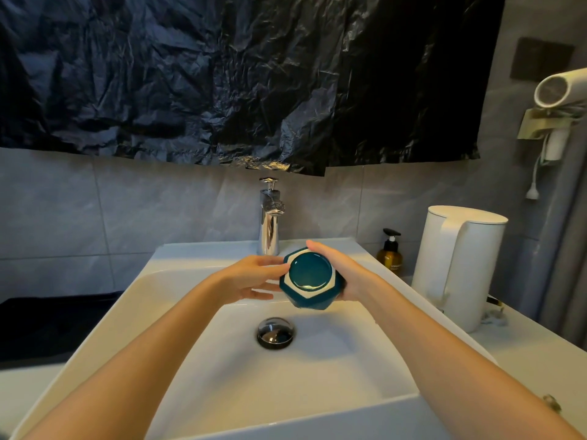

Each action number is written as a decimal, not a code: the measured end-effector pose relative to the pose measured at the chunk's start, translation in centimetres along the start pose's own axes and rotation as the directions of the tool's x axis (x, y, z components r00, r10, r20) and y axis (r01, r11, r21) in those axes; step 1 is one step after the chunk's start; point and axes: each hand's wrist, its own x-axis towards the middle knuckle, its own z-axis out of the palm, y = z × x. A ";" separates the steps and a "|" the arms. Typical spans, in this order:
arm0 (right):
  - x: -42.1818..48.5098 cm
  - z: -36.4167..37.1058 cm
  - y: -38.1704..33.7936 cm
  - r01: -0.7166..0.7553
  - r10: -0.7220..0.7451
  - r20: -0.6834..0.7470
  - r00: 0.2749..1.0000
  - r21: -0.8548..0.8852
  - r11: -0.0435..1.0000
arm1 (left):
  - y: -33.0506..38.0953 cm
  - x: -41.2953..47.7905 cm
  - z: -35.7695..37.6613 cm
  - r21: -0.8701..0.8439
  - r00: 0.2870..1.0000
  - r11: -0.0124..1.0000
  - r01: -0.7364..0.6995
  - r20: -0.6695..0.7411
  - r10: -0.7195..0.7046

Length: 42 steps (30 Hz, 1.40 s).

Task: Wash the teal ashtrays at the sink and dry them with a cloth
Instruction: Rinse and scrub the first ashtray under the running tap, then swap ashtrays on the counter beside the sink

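**Ashtray held over the basin, no water seen running**

Head view: the teal ashtray [309, 281] is held in the air above the far part of the white sink [222, 385], just in front of the chrome tap [269, 217] and above and beyond the drain plug [275, 333]. It is tilted, its round teal face turned towards the camera. The right hand [338, 271] wraps its fingers round the far and right side and carries it. The left hand [254, 277] lies with fingers nearly straight, their tips touching the ashtray's left edge rather than gripping.

No stream shows at the tap, so the washing looks hardly begun.

The main risk is a slip: glazed ware gets slick when wet, only one hand truly holds it, and a fall onto the hard basin could chip it. To the right stand a soap bottle [390, 252] and a white kettle [457, 265]; a strong jet hitting the tilted face could splash that way.
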 end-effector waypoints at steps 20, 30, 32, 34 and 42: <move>-4.0 6.0 0.3 0.649 -0.702 0.244 0.669 -0.652 0.392 | -0.5 -7.9 -2.8 -0.332 0.969 0.919 0.214 -0.048 -0.243; -9.7 12.2 -0.7 0.683 -0.755 0.655 0.002 -0.553 -0.478 | 0.6 -17.3 -4.7 -0.551 0.942 0.833 0.043 -0.255 -0.218; -11.0 13.6 -1.1 0.664 -0.732 0.679 -0.057 -0.522 -0.536 | 0.3 -19.4 -5.3 -0.538 0.924 0.843 0.015 -0.314 -0.218; -12.4 15.1 -1.3 0.657 -0.702 0.709 -0.062 -0.501 -0.564 | 0.1 -21.5 -6.0 -0.502 0.899 0.864 -0.022 -0.388 -0.202; -18.1 22.0 -1.0 0.848 -0.516 0.840 0.168 -0.390 -0.358 | -2.3 -31.1 -9.6 -0.359 0.761 0.932 -0.047 -0.617 -0.199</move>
